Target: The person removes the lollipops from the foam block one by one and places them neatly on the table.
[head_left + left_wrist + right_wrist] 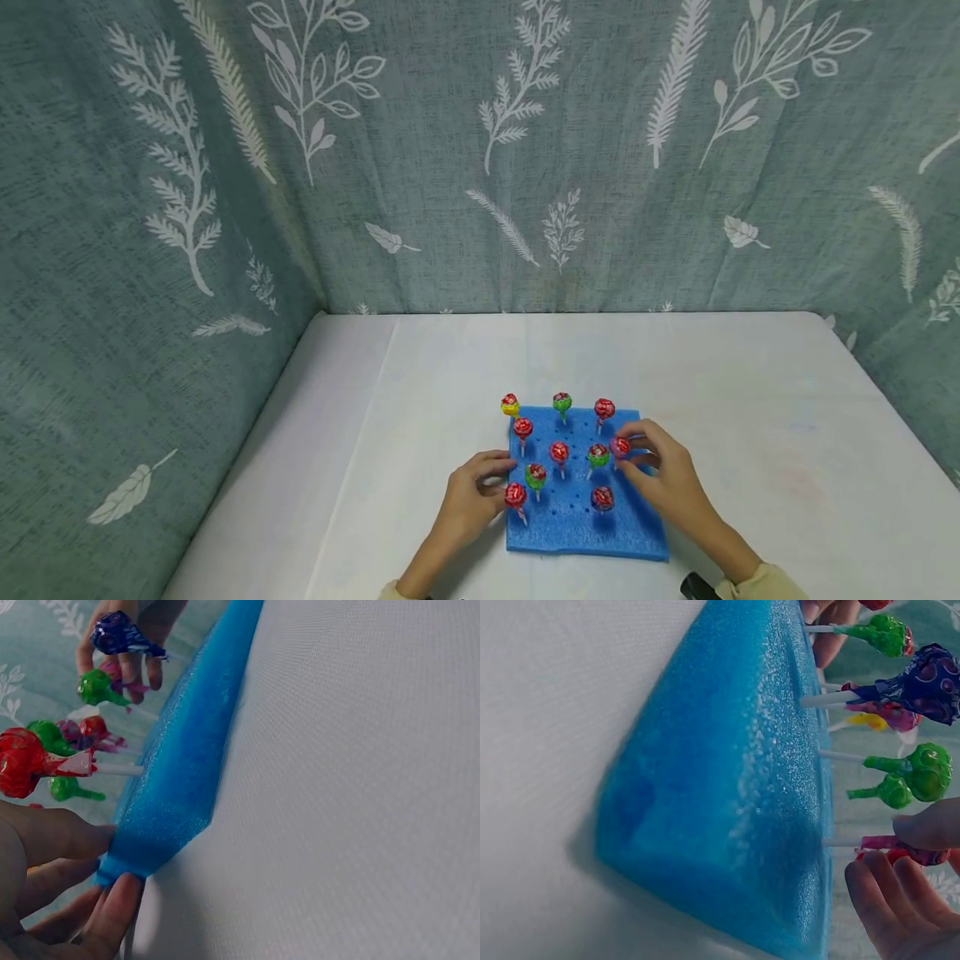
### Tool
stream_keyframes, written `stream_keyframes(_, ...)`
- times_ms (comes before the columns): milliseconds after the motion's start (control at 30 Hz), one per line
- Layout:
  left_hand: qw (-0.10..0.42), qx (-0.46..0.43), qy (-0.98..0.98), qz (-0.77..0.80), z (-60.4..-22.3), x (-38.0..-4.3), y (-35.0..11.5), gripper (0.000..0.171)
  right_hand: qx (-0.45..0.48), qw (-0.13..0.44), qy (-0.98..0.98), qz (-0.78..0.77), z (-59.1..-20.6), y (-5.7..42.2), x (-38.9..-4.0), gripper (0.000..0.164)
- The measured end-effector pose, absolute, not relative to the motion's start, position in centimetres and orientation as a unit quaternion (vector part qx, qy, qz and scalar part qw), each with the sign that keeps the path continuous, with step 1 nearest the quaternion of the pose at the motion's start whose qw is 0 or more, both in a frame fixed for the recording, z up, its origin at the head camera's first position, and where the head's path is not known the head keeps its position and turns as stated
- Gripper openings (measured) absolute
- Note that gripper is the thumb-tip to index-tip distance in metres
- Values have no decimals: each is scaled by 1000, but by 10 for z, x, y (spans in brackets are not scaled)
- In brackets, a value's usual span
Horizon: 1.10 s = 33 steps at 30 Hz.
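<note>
Across one blue foam block (pixel 566 535) stand ten lollipops (pixel 558 452).

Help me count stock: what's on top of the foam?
Ten lollipops are visible, standing in the foam, the right hand pinching one. The foam hides their lower stick ends.

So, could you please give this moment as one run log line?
left hand: touches left edge of blue foam board | right hand: pinches pink lollipop near right edge | other lollipops: standing in board
</note>
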<state>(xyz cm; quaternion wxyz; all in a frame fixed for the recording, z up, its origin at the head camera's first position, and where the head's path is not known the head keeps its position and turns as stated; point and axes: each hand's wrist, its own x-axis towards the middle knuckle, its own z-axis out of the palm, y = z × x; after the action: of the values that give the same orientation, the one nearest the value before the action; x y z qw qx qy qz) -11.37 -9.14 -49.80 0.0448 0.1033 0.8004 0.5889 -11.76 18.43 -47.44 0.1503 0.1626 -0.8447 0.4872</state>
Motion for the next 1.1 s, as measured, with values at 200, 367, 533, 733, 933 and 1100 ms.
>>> stream_keyframes(200, 32, 92, 812, 575, -500, -113, -91, 39, 149, 141, -841, 500, -474, 182, -119, 39)
stream_keyframes(367, 21, 91, 805, 585, -499, -112, -90, 42, 138, 143, -840, 504, -475, 183, -119, 39)
stream_keyframes(533, 14, 89, 802, 590, -497, -112, -89, 45, 140, 156, -826, 523, -470, 185, -118, 39)
stream_keyframes(733, 15, 76, 807, 585, -497, -113, -88, 47, 152, 176, -815, 531, -460, 189, -119, 38)
stream_keyframes(933, 17, 74, 791, 608, -497, -111, -87, 46, 137, 180, -822, 522, -454, 195, -123, 39)
stream_keyframes(1100, 18, 72, 794, 603, -497, -111, -87, 47, 132, 189, -827, 513, -451, 200, -127, 39)
